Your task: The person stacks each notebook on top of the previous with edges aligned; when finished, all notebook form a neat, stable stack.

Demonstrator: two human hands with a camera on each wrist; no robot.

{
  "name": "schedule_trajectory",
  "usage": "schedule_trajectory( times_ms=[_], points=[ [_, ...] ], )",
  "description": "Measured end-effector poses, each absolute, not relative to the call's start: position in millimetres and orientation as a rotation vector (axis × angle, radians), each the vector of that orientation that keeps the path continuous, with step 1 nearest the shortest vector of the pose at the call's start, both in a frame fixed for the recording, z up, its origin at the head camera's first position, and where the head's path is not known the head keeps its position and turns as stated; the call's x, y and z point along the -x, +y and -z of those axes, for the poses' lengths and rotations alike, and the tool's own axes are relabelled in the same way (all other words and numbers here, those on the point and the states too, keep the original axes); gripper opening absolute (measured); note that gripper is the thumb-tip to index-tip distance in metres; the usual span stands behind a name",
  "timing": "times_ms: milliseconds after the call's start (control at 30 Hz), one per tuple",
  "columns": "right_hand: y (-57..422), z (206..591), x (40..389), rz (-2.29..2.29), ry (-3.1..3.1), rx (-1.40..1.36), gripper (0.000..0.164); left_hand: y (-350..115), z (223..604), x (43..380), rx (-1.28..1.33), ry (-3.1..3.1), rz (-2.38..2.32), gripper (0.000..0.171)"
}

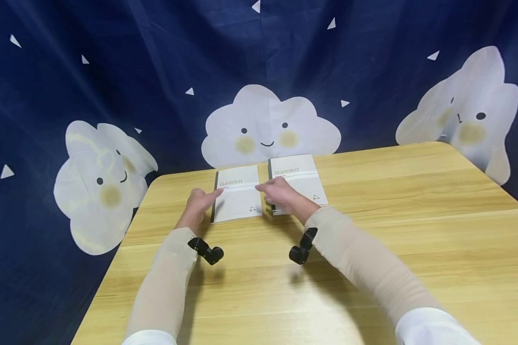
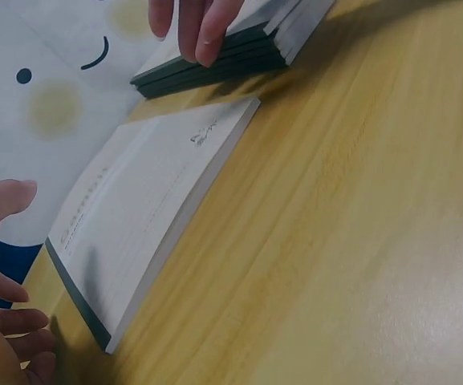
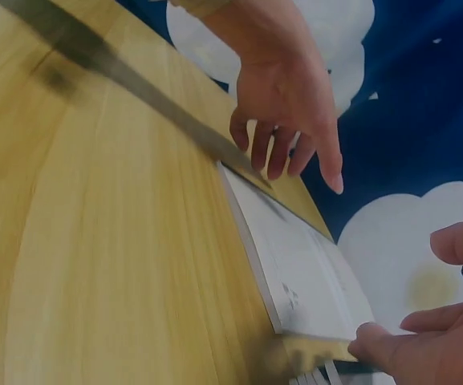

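Note:
A thin white notebook (image 1: 238,195) marked "Gambit", with a dark spine, lies flat near the table's back edge. Just right of it sits a stack of like notebooks (image 1: 303,184), their dark spines one above another in the left wrist view (image 2: 215,68). My left hand (image 1: 197,206) hovers by the single notebook's spine side, its fingers loosely bent and apart from it in the left wrist view. Between notebook and stack hangs my right hand (image 1: 285,195), partly covering the stack's left side. Its fingers (image 3: 379,345) are spread near the single notebook's right edge; contact cannot be told.
The wooden table (image 1: 259,287) spreads toward me and to the right. Behind its back edge hangs a dark blue curtain (image 1: 177,48) with white clouds. A small black camera sits on each wrist (image 1: 209,252).

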State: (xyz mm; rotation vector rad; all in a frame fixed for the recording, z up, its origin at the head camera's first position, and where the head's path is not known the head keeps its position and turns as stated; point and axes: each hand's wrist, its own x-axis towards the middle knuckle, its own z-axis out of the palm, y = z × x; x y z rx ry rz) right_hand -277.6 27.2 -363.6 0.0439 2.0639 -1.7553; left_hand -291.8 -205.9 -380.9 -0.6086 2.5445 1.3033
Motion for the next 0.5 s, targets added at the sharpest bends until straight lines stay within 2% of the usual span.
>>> schedule_trajectory(
  times_ms=[100,200,367,500],
  points=[
    [21.0,364.0,276.7,1.728,2.063,-0.02,0.046,-207.9,383.1,291.6,0.601,2.537,-1.29,0.083],
    [14.6,364.0,275.8,1.701,2.053,-0.018,0.046,-208.8,383.8,291.0,0.593,2.526,-1.279,0.082],
    [3.9,364.4,274.2,1.717,1.992,-0.056,0.073,-208.2,382.6,290.3,0.58,2.509,-1.261,0.084],
    [-1.8,365.4,273.3,1.726,1.98,-0.08,0.079,-207.1,381.7,290.9,0.568,2.502,-1.246,0.088]
  ],
)
